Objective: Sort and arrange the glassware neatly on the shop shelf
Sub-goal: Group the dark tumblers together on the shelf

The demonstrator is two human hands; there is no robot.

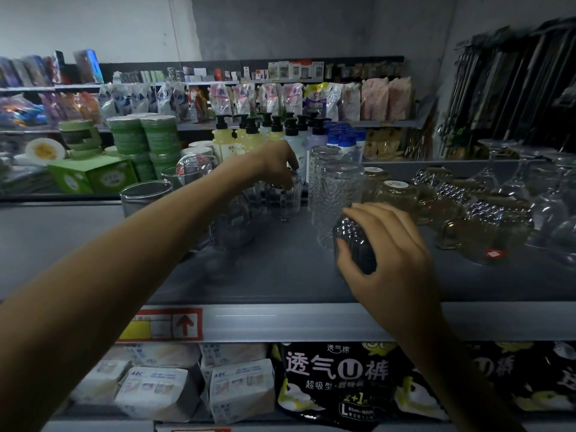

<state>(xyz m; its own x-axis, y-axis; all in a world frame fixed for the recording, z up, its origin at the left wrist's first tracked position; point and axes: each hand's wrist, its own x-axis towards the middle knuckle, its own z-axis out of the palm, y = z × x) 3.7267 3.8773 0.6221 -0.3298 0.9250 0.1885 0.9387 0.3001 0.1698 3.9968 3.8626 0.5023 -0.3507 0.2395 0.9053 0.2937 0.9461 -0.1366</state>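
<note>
Left hand [277, 165]: one ribbed glass [285, 201] (right hand [389, 254]: one faceted glass [355, 241]).

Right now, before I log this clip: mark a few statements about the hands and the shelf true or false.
1. The right hand grips a dark faceted glass. True.
2. The left hand hangs idle below the shelf. False: it reaches over the shelf, and its fingers hold a clear ribbed glass by the top.
3. The wine glasses stand at the shelf's left end. False: they are at the right end.
4. Pump bottles stand behind the glassware. True.
</note>
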